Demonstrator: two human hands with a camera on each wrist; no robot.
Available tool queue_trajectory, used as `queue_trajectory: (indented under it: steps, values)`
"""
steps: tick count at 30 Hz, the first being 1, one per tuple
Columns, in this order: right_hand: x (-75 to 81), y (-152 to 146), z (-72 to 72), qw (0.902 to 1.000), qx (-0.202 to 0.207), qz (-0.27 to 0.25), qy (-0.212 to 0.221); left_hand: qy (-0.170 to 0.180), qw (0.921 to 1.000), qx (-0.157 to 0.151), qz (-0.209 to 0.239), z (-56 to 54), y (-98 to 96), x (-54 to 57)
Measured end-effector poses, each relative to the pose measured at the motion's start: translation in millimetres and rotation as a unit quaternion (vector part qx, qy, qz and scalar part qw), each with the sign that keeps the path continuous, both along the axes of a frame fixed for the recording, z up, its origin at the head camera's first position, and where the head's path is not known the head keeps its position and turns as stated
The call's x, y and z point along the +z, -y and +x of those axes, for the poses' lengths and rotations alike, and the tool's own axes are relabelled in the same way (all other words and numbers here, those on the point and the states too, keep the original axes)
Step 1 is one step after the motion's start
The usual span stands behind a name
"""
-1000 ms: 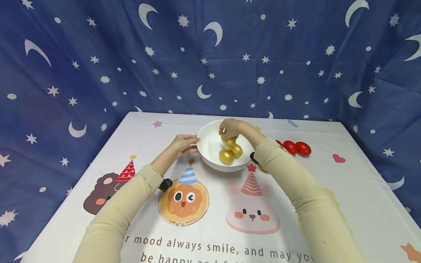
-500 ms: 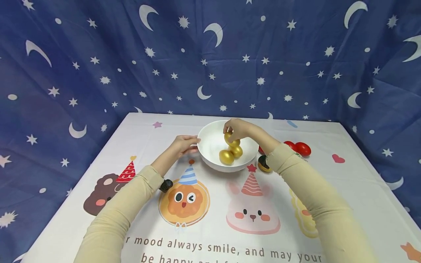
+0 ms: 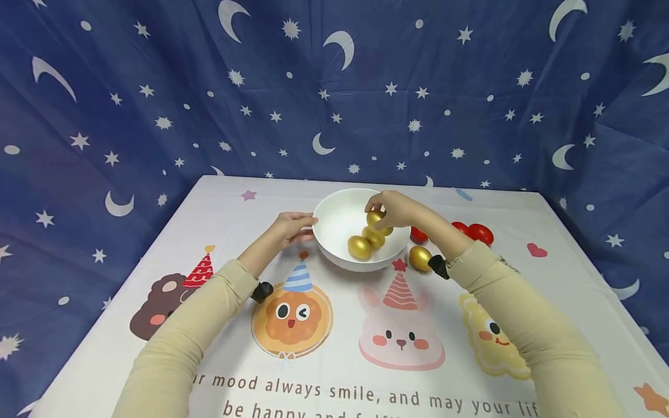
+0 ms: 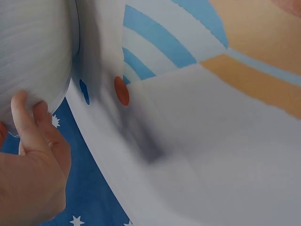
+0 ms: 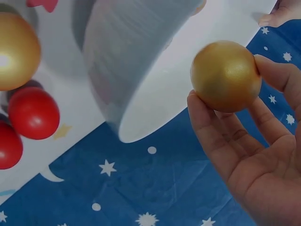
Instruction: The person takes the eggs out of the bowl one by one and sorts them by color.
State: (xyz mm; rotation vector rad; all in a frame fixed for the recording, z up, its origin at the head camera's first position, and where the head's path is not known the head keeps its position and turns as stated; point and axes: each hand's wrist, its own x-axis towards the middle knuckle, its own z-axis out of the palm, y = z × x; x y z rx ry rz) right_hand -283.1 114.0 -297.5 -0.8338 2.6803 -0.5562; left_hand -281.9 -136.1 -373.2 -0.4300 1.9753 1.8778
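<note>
At the white bowl (image 3: pixel 334 220), I had right hand (image 3: pixel 395 209) pinching gold egg (image 5: pixel 225 76) (transfer step, probably), left hand (image 3: pixel 292 227) gripping bowl; next likely needed steadiness.

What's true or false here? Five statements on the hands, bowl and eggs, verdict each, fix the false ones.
1. The left hand holds the bowl at its side. True.
2. The right hand is empty. False: it holds a golden egg.
3. A loose gold egg lies on the table, outside the bowl. True.
4. The red eggs are inside the bowl. False: they lie on the table, to the bowl's right in the head view.
5. The bowl is blue. False: it is white.
</note>
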Motion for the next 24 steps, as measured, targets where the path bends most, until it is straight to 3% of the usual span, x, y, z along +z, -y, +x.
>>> queue_trajectory:
  steps: [12, 24]
  values:
    - [-6.6, -26, 10.4, 0.9992, -0.026, -0.03, 0.003, 0.019, 0.9998, -0.002, 0.001, -3.5, 0.4, -1.8]
    - [-4.9, -45, 28.5, 0.9967, -0.052, -0.061, 0.013, 0.012, 0.9998, -0.013, 0.007, -2.7, 0.4, -2.3]
